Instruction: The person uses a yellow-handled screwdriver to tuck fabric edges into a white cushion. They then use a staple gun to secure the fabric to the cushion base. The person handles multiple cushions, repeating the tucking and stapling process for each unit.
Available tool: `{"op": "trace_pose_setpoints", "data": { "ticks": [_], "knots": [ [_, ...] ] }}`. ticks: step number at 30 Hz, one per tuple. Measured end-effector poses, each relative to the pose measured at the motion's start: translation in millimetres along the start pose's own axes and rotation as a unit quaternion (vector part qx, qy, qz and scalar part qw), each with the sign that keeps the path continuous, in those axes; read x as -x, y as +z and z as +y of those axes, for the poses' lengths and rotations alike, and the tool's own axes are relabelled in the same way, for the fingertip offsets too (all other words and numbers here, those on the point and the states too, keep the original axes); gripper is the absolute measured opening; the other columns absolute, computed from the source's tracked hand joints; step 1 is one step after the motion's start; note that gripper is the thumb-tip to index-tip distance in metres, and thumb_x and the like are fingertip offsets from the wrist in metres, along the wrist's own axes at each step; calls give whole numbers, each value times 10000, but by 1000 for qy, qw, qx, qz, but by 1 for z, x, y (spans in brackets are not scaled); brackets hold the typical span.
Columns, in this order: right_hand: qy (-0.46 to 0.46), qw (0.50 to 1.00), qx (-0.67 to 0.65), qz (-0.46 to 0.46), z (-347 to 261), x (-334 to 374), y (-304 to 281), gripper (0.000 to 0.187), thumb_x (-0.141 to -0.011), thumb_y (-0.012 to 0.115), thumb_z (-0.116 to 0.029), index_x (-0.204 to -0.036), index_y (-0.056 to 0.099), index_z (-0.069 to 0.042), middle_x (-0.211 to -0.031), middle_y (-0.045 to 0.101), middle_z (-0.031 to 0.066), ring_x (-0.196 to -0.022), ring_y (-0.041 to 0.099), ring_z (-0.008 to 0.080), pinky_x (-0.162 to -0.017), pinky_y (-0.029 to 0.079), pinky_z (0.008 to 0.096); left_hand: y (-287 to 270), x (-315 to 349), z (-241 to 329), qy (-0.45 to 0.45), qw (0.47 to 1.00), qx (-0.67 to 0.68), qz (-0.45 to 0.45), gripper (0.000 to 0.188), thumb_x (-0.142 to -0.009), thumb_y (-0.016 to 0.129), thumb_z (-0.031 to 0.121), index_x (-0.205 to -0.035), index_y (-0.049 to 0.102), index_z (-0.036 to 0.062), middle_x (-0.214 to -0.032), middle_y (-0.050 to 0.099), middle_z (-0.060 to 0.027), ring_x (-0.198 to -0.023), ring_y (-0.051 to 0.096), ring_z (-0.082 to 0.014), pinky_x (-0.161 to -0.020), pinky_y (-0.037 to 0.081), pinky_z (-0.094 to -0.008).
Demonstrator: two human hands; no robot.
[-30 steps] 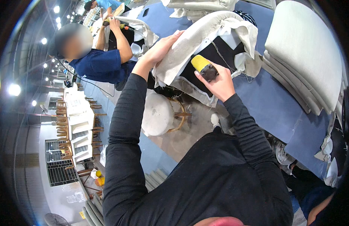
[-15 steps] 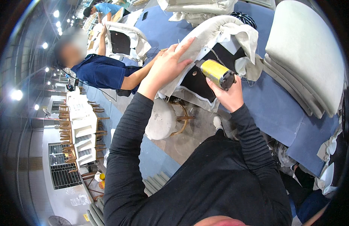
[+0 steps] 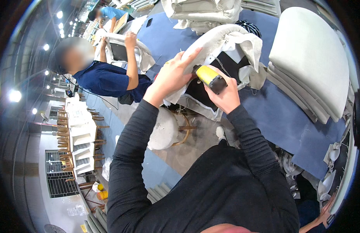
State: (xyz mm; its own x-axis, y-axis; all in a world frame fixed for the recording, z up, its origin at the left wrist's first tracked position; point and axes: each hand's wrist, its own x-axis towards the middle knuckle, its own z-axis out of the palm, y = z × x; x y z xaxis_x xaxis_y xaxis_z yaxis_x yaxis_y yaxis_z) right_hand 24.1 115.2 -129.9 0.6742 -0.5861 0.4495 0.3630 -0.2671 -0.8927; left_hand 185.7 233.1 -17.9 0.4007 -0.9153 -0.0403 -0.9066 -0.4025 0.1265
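An upholstered chair part (image 3: 217,38) lies underside up at the blue table's edge, its pale fabric folded over a curved padded rim around a black centre. On the rim's left side rests my left hand (image 3: 173,75), index finger stretched out and thumb apart; some of its fingers are partly hidden. My right hand (image 3: 226,95) is closed around a yellow and black staple gun (image 3: 208,77). The gun's nose points at the inner edge of the folded fabric, close to my left thumb. Whether the nose touches the fabric I cannot tell.
Pale cushions (image 3: 308,58) are stacked at the right on the blue table (image 3: 283,101). More upholstered pieces (image 3: 205,11) lie at the back. A round stool (image 3: 162,130) stands below the table edge. At left, a co-worker (image 3: 106,79) handles a similar piece (image 3: 120,50).
The staple gun and my right hand have moved left, nearer my left thumb. My left hand stays on the rim. The co-worker's raised hand has shifted over the other piece.
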Motion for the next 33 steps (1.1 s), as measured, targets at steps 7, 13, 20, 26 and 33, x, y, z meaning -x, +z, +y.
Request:
{"op": "trace_pose_setpoints", "data": {
  "ticks": [7,13,20,26,33],
  "knots": [
    [63,996,-52,-22,7,1,-1,455,-881,818,-96,-1321,720,-31,-1101,809,192,-1035,814,315,-899,618,372,-4,-5,-71,-191,954,210,-99,769,-1171,335,623,-1643,488,35,-1638,553,-194,-1492,543,-308,-1246,392,-381],
    [-11,999,42,-4,4,-2,5,447,-882,803,-108,-1317,718,-45,-1078,789,224,-1030,771,406,-875,625,403,0,16,-18,-60,997,45,-17,621,-1168,481,410,-1742,293,268,-1532,566,-275,-1366,605,-486,-1160,480,-506],
    [-6,999,30,-11,-2,-2,0,483,-835,787,-68,-1311,722,-21,-1041,783,236,-973,779,413,-835,624,405,2,17,-25,-5,999,34,-10,804,-1076,681,361,-1757,264,262,-1580,539,-244,-1366,619,-439,-1164,489,-478],
    [-1,999,-11,-40,3,9,9,533,-815,786,-56,-1341,705,-17,-1070,779,250,-997,778,416,-842,623,404,15,-9,-101,-53,950,301,-70,715,-1188,289,574,-1769,223,164,-1759,388,-156,-1603,393,-291,-1302,321,-413],
    [30,995,20,-91,11,17,12,712,-759,777,9,-1452,625,-34,-1239,761,239,-1113,747,434,-944,618,416,8,2,-38,-13,994,104,-19,640,-1174,477,328,-1753,261,162,-1639,482,-276,-1483,501,-462,-1239,403,-479]
  ]
}}
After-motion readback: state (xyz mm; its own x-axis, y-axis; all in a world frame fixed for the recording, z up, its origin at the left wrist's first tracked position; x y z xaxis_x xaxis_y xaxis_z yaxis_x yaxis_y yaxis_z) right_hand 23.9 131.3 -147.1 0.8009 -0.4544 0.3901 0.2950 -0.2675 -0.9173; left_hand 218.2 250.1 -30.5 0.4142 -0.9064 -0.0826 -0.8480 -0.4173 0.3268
